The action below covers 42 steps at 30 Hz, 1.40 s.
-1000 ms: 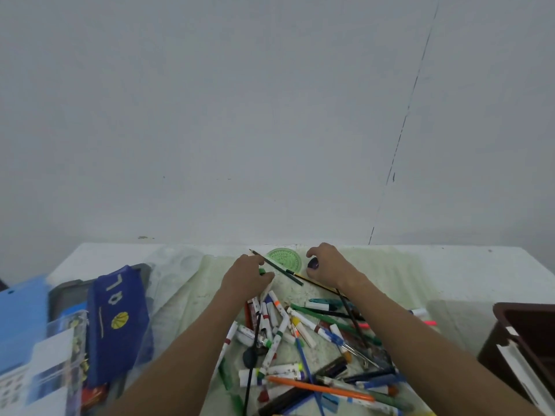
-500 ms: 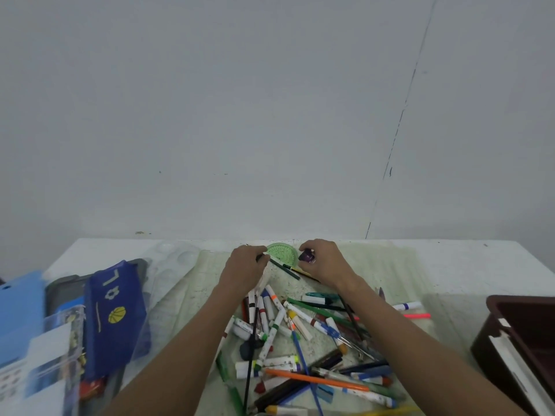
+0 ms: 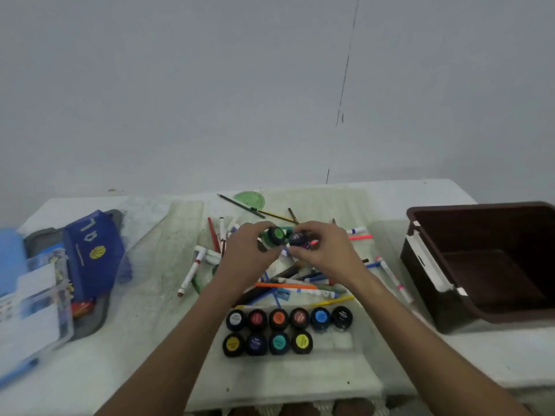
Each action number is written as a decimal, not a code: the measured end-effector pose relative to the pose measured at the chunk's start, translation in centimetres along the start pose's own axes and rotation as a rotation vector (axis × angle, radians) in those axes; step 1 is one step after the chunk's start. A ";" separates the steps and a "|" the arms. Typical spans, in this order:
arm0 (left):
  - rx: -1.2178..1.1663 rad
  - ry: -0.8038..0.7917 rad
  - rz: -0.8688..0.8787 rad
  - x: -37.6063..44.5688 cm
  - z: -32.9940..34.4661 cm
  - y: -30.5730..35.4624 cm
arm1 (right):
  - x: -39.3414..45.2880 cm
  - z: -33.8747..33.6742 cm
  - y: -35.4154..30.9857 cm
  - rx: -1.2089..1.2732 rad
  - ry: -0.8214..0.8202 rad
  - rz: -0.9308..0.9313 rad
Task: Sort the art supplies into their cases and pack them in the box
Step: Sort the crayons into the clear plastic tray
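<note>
We see both hands raised over the pile of markers and pencils (image 3: pixel 288 283) in the middle of the worktop (image 3: pixel 495 352). The left hand (image 3: pixel 243 253) has its grip curled round a small paint pot with a green lid (image 3: pixel 274 235), the lid turned toward us. The right hand (image 3: pixel 326 250) has its grip closed on a second pot with a dark purple lid (image 3: pixel 298 238). The two pots sit just beside each other, held above the pile, and we cannot tell whether they touch.

Nearer to us, ten more paint pots (image 3: pixel 285 330) stand upright in a clear tray (image 3: pixel 339 340) in two rows: six in the far row and four in the near row, their lids white, red, orange, brown, blue, black, yellow, purple, teal and yellow. The right end of the near row of the tray is bare.

Beyond the hands a green round disc (image 3: pixel 249 199) lies near the far edge, with a dark pencil (image 3: pixel 240 205) slanting across beside it. To the left lies a blue pencil case (image 3: pixel 93 250) on a grey case (image 3: pixel 96 313), and a clear plastic box (image 3: pixel 36 301) sits at the left edge, blurred. To the right stands a dark brown box (image 3: pixel 486 265), open at the top, well apart from the pile.
</note>
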<state>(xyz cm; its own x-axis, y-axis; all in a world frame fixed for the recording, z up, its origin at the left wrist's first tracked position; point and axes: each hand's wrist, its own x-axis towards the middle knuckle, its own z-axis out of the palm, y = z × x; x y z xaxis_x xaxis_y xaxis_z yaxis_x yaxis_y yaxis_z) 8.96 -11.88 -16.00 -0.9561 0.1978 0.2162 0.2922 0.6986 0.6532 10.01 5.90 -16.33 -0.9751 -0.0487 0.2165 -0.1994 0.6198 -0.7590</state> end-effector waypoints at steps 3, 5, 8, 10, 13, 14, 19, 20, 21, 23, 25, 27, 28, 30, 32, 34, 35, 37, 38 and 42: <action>-0.048 -0.041 0.007 -4.1 2.4 1.9 | -5.0 -1.2 1.5 0.035 -0.001 0.026; -0.059 -0.063 -0.002 -6.4 3.8 2.9 | -8.1 -1.9 2.7 0.034 0.008 0.065; -0.095 -0.121 -0.010 -9.5 5.2 3.9 | -11.8 -2.8 4.1 0.006 0.017 0.110; -0.116 -0.121 0.008 -10.9 6.0 4.1 | -13.4 -3.2 4.5 0.007 0.029 0.119; -0.097 -0.086 0.011 -12.1 6.8 4.2 | -14.8 -3.6 4.5 0.003 0.011 0.119; -0.090 -0.082 0.001 -12.3 7.0 4.2 | -15.2 -3.6 4.4 0.009 -0.001 0.128; -0.017 -0.047 0.005 -13.1 7.3 4.2 | -15.9 -3.2 4.0 -0.023 -0.023 0.129; 0.005 -0.048 0.010 -13.1 7.3 4.3 | -15.9 -3.2 4.0 -0.026 -0.020 0.139; 0.024 -0.050 0.015 -13.2 7.2 4.4 | -16.0 -3.2 3.9 -0.020 -0.022 0.151; 0.047 -0.054 0.025 -13.4 7.2 4.6 | -16.0 -3.3 3.7 -0.008 -0.029 0.173; 0.057 -0.055 0.033 -13.5 7.2 4.5 | -16.1 -3.4 3.6 -0.005 -0.031 0.178; 0.065 -0.051 0.042 -13.6 7.2 4.2 | -16.1 -3.4 3.6 -0.011 -0.025 0.168; 0.074 -0.052 0.049 -13.5 7.3 4.1 | -16.0 -3.4 3.7 -0.012 -0.024 0.169; 0.110 -0.056 0.063 -13.4 7.4 3.7 | -15.9 -3.4 3.8 -0.005 -0.019 0.173; 0.147 -0.057 0.061 -13.3 7.5 3.4 | -15.9 -3.3 3.8 -0.003 -0.019 0.168; 0.170 -0.061 0.052 -13.2 7.6 3.0 | -15.7 -3.3 3.8 -0.007 -0.014 0.158; 0.178 -0.068 0.046 -13.2 7.6 2.9 | -15.6 -3.2 3.9 -0.011 -0.013 0.157; 0.188 -0.078 0.035 -13.2 7.6 2.8 | -15.5 -3.0 3.9 -0.033 -0.035 0.156; 0.191 -0.079 0.033 -13.2 7.5 2.8 | -15.4 -2.9 3.9 -0.040 -0.052 0.159; 0.205 -0.086 0.032 -13.1 7.6 2.7 | -15.4 -2.7 4.2 -0.026 -0.070 0.183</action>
<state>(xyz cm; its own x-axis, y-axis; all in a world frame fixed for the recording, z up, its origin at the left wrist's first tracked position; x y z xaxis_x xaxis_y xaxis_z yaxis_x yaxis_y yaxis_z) 22.13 -7.38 -22.56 -0.9474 0.2739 0.1655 0.3200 0.8146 0.4838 24.46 11.32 -21.20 -0.9994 0.0125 0.0326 -0.0169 0.6437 -0.7651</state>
